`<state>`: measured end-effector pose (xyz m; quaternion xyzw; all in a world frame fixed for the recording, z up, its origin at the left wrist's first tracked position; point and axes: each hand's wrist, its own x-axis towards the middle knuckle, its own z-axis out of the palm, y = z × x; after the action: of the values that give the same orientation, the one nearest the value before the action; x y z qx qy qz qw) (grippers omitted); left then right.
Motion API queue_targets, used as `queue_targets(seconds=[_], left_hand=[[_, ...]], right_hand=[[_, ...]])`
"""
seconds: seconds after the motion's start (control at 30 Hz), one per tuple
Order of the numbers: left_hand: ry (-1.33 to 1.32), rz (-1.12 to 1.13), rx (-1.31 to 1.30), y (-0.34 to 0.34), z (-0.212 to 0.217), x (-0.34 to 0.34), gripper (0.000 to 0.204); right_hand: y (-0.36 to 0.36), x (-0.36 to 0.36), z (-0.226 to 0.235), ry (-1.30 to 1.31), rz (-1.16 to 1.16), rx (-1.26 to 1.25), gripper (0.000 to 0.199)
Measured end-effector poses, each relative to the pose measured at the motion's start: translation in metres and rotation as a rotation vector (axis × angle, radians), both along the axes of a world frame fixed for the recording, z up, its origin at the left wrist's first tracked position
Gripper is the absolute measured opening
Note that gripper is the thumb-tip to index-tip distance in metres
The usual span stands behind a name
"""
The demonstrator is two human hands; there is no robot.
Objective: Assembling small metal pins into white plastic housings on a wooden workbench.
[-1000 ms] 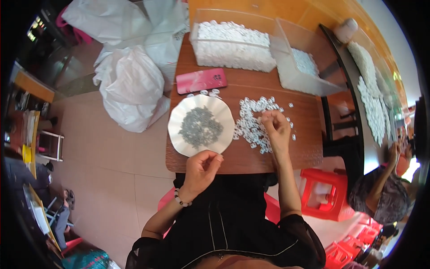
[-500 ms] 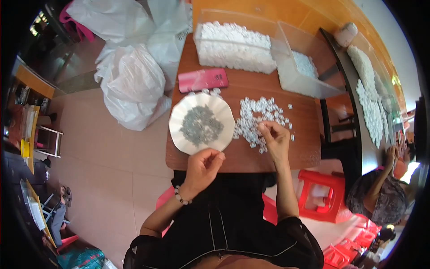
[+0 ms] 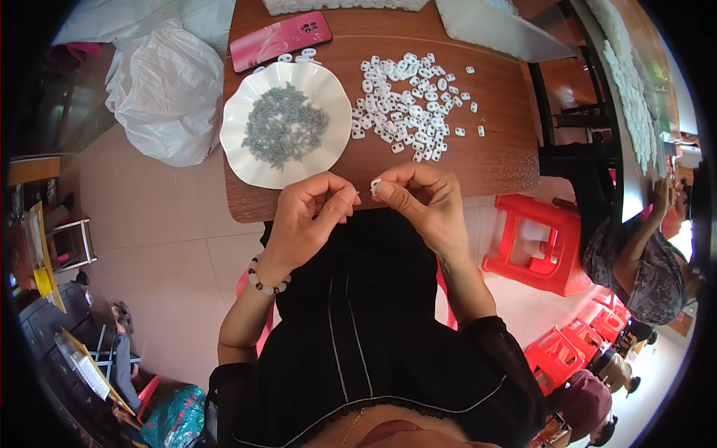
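My right hand (image 3: 427,203) pinches a small white plastic piece with holes (image 3: 376,186) between thumb and fingertips, above the table's front edge. Close to it, my left hand (image 3: 314,216) is closed in a pinch, fingertips facing the white piece; a tiny tip shows there, too small to name. Beyond my left hand stands a white scalloped plate (image 3: 237,149) holding a heap of thin grey screw-like pieces (image 3: 284,123). To the right of the plate, many similar white two-holed pieces (image 3: 407,97) lie loose on the brown table (image 3: 493,160).
A pink phone (image 3: 280,39) lies behind the plate, with a few white pieces beside it. Clear plastic bins (image 3: 493,30) stand at the back. A white bag (image 3: 164,97) is on the floor at left, a red stool (image 3: 534,246) at right. Other people sit further right.
My right hand has come from the white pile toward my left hand, carrying a white piece. The view has tilted down, so the table appears higher.
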<state>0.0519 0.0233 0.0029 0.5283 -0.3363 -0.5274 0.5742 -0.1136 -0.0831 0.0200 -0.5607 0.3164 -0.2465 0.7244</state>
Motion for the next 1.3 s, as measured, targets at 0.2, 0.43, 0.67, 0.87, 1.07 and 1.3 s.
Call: queue_targets(seconds=[0.2,0.43,0.67,0.87,1.07,1.3], left_hand=[[-0.048,-0.053,0.036,-0.001,0.0,-0.009,0.019],[-0.111,-0.055,0.039,-0.005,0.001,-0.015,0.019],[-0.154,-0.059,0.036,-0.006,-0.001,-0.021,0.018],[-0.255,-0.039,0.042,-0.006,-0.003,-0.023,0.017],[-0.297,-0.007,0.037,-0.005,-0.011,-0.025,0.018],[-0.205,0.024,0.038,-0.01,-0.009,-0.025,0.022]], right_hand=[[0.004,-0.007,-0.004,0.072,-0.013,-0.074,0.009],[0.003,-0.013,-0.006,0.087,-0.028,-0.128,0.01],[0.002,-0.017,0.0,0.206,0.033,-0.23,0.006],[0.002,-0.018,-0.001,0.212,0.051,-0.24,0.007],[0.006,-0.015,-0.009,0.203,0.028,-0.193,0.008],[0.002,-0.012,-0.018,0.094,-0.023,-0.026,0.01]])
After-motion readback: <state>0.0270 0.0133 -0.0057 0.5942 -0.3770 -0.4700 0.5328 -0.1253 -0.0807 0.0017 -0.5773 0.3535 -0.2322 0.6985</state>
